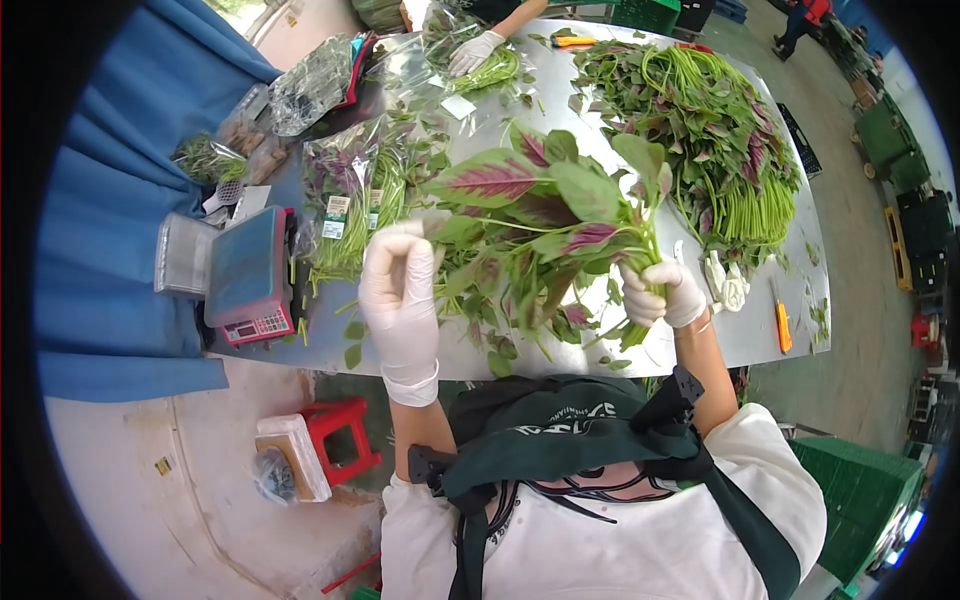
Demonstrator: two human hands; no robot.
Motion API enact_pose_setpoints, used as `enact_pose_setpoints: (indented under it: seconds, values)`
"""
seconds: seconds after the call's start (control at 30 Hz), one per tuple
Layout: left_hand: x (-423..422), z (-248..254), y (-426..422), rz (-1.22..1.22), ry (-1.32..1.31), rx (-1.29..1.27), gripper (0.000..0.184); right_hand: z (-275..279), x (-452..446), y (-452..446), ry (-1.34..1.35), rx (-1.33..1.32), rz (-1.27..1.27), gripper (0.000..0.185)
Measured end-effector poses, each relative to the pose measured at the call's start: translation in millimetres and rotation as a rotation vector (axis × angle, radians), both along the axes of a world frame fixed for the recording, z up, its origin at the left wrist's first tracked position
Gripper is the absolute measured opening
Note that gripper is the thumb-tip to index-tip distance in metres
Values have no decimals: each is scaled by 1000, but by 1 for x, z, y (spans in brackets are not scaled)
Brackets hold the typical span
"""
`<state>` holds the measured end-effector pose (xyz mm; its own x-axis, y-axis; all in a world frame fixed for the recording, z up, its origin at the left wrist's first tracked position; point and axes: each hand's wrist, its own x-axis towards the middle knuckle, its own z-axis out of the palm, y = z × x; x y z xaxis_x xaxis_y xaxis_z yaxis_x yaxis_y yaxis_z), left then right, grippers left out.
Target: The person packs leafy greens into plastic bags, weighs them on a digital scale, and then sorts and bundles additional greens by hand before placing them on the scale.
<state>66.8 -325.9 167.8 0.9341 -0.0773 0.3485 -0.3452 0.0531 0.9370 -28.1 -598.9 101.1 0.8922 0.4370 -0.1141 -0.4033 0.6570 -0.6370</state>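
Note:
My right hand, in a white glove, is wrapped round the stems of a bunch of red-and-green amaranth. Its leaves fan out to the left above the metal table. Also gloved, my left hand is raised by the leaf tips with its fingers curled together; whether anything is between them I cannot make out. Loose amaranth leaves and stems lie under the bunch. Left of them are clear bags of amaranth with labels. A large pile of amaranth covers the right part of the table.
A scale stands at the table's left edge. At right lie a crumpled white glove and an orange-handled knife. Across the table, another person's gloved hand touches greens. A red stool is below left.

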Motion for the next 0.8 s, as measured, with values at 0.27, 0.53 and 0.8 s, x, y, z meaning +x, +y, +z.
enact_pose_setpoints:
  seconds: [0.27,0.53,0.8]
  values:
    - [-12,1,-32,-264,54,-164,5,7,-9,35,-57,-542,-18,13]
    - [-34,-42,-58,-607,7,-230,6,-5,-6,58,-34,-661,-62,8]
    - [-20,-30,-52,-347,102,-285,13,-24,-10,60,81,-759,-333,15]
